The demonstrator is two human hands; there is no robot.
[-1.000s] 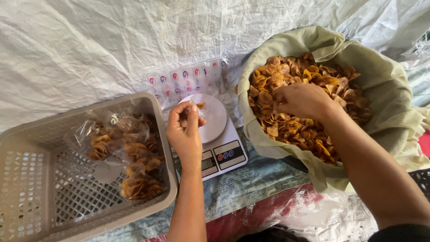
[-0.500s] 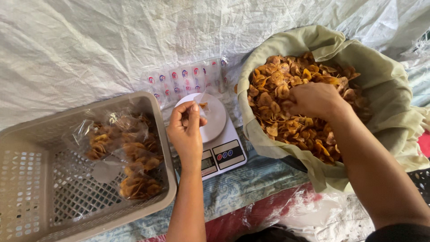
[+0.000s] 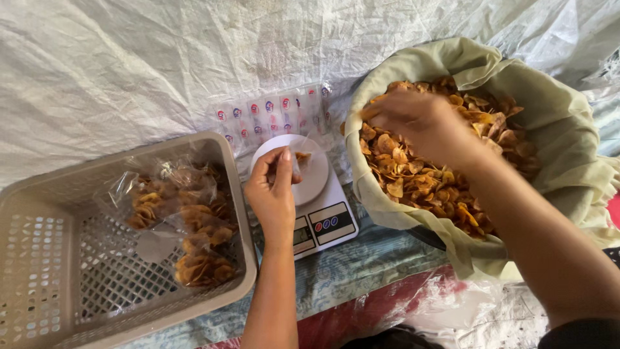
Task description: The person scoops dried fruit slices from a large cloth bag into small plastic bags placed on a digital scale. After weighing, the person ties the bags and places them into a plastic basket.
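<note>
My left hand (image 3: 274,194) hovers over a small white kitchen scale (image 3: 320,210), pinching the mouth of a clear plastic bag (image 3: 298,161) that rests on the scale's round plate with a few chips in it. My right hand (image 3: 420,123), blurred by motion, is over the left part of a big cloth-lined basket (image 3: 562,129) heaped with orange-brown chips (image 3: 426,184). Its fingers are closed around a few chips.
A beige plastic crate (image 3: 84,271) at the left holds several filled clear bags of chips (image 3: 187,226). A stack of empty printed bags (image 3: 271,116) lies behind the scale. White sacking (image 3: 161,58) covers the ground; red plastic (image 3: 387,304) lies near me.
My right hand has lifted out of the chip heap and moved left toward the scale. My left hand has stayed on the bag.
</note>
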